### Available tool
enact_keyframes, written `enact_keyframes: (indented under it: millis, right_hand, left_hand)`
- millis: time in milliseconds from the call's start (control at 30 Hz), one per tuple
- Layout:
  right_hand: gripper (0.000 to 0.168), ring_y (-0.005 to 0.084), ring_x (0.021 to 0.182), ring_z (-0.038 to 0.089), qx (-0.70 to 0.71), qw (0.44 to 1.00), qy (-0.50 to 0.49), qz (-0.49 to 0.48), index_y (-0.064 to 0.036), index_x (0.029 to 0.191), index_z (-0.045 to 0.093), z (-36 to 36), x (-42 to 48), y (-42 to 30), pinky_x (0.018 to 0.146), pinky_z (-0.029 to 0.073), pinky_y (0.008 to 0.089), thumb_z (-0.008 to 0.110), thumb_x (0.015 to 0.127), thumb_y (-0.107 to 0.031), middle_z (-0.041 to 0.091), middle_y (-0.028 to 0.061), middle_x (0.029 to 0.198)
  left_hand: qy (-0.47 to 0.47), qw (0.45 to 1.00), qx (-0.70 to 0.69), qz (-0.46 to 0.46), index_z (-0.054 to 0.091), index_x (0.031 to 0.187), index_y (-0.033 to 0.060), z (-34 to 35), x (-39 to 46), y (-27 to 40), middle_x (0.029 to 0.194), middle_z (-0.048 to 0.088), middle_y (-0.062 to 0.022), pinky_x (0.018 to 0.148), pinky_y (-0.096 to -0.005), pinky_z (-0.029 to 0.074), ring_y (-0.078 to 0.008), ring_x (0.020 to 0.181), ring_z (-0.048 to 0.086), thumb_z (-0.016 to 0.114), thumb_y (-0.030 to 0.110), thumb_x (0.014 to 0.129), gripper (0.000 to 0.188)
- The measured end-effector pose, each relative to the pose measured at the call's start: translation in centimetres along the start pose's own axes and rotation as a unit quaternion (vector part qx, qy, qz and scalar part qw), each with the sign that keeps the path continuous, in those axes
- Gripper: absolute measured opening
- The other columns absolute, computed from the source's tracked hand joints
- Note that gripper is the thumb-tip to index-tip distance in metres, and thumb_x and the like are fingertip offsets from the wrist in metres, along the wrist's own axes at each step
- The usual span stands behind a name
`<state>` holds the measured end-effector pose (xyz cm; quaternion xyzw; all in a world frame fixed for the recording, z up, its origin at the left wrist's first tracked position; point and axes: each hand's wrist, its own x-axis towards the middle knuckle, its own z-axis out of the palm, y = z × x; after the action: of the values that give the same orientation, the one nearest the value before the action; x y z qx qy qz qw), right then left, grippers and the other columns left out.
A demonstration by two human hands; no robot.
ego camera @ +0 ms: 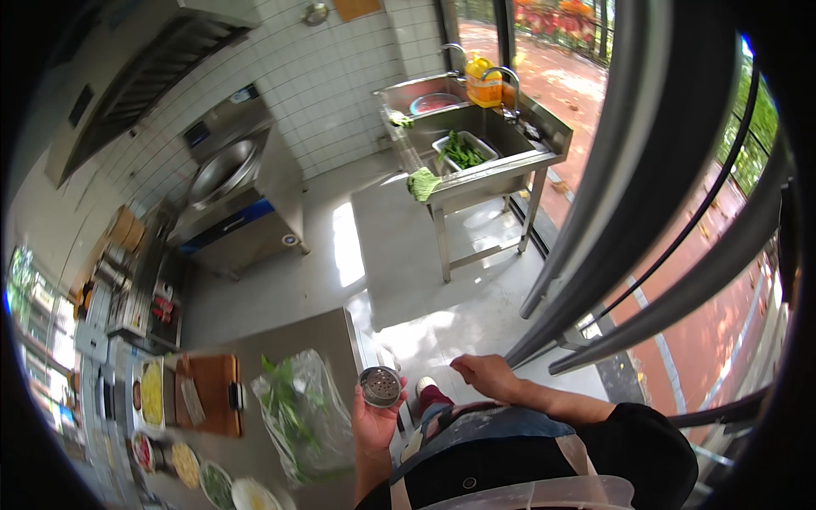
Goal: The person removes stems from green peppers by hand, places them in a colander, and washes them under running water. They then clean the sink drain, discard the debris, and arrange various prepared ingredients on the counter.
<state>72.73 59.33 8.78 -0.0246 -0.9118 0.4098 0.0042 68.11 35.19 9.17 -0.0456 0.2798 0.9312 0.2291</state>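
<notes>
My left hand [375, 426] grips a small round metal cup [381, 386] with a perforated face turned up. It is beside the edge of the steel worktable [299, 338]. My right hand [488, 376] hangs in front of my apron [491, 430], fingers curled, with nothing visible in it. Left of my left hand, a clear plastic bag [319, 408] of leafy greens [284, 389] lies on the worktable. Beyond the bag are a brown cutting board [220, 389], a cleaver [192, 401] on it, and a metal tray of yellow pieces [152, 392].
Bowls of chopped ingredients [185, 465] line the table's near left. A steel sink [510, 137] holds a white basket of greens [465, 152]; a yellow jug [483, 81] and a green cloth [423, 183] are on it. A wok stove [229, 197] stands by the wall. Glass door frames [612, 255] rise at right.
</notes>
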Motion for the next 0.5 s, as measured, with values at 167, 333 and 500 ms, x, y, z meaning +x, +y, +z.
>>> enact_keyframes:
  millis: [167,333,500]
  right_hand:
    - [0.017,0.0293,0.063,0.061,-0.001,0.993,0.112,-0.021,-0.009,0.093,0.061,-0.3,10.6,-1.3,0.057,0.048,0.0377,0.053,0.091,-0.023,0.062,0.0086,0.067]
    - [0.014,0.0276,0.061,0.061,-0.011,0.988,0.143,0.055,-0.009,0.094,0.062,-2.2,19.6,-1.0,0.057,0.048,0.0364,0.055,0.089,-0.02,0.062,0.0081,0.067]
    - [0.014,0.015,0.057,0.061,0.013,0.95,0.243,0.198,-0.003,0.096,0.063,-5.3,26.5,5.5,0.053,0.049,0.0287,0.055,0.09,-0.013,0.062,0.0081,0.063]
  left_hand:
    - [0.004,0.999,0.048,0.013,0.046,0.127,0.005,-2.5,10.5,7.4,0.122,0.054,-0.0182,0.086,-0.0473,0.051,-0.0409,0.111,0.053,0.042,0.034,0.096,0.043]
    - [0.04,0.998,0.05,-0.004,0.039,0.135,0.0101,-3.5,20.3,12.6,0.125,0.051,-0.0204,0.091,-0.0453,0.049,-0.0412,0.11,0.054,0.053,0.02,0.089,0.049]
    - [0.049,0.996,0.052,-0.051,0.033,0.139,0.0144,-3.1,31.4,14.4,0.126,0.049,-0.024,0.09,-0.0441,0.05,-0.0412,0.107,0.056,0.057,0.016,0.085,0.059]
